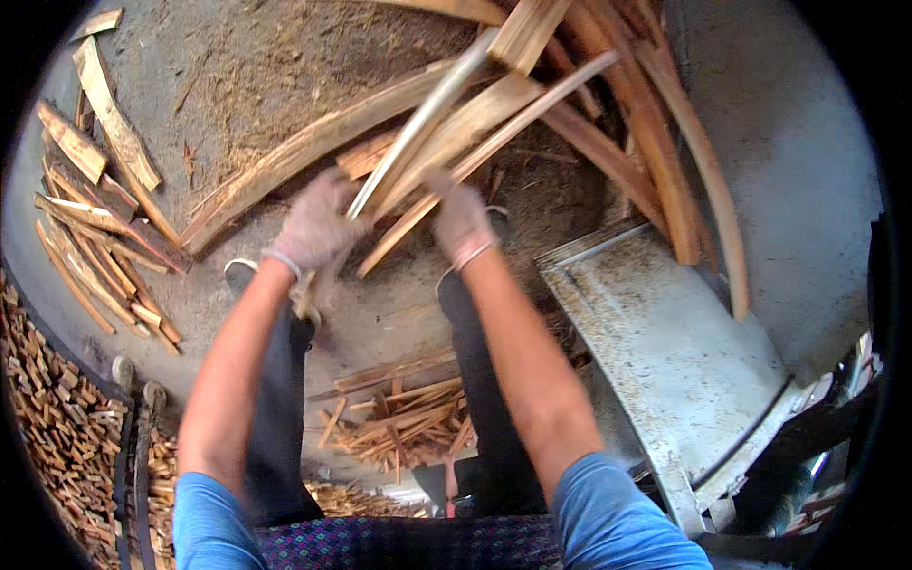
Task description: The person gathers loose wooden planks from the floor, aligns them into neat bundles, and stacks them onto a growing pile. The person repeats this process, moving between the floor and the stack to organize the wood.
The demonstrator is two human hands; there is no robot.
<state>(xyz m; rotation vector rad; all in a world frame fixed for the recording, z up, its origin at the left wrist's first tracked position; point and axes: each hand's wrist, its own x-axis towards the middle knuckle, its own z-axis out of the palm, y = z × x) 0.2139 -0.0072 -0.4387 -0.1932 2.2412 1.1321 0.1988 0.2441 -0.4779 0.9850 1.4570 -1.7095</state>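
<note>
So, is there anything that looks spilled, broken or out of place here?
Nothing looks broken. Sawdust and splinters lie scattered on the floor between the person's legs, and wood strips lie loose in an untidy heap at the left. The gloved left hand and right hand each hold long slats.

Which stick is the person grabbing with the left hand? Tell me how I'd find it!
Start at the big heap of long wood strips at the top. Follow it down to the two gloved hands in the middle. The left hand grips a thin, pale grey stick that slants up to the right; unlike the wider, orange-brown slats by the right hand, it is narrow and light.
</note>
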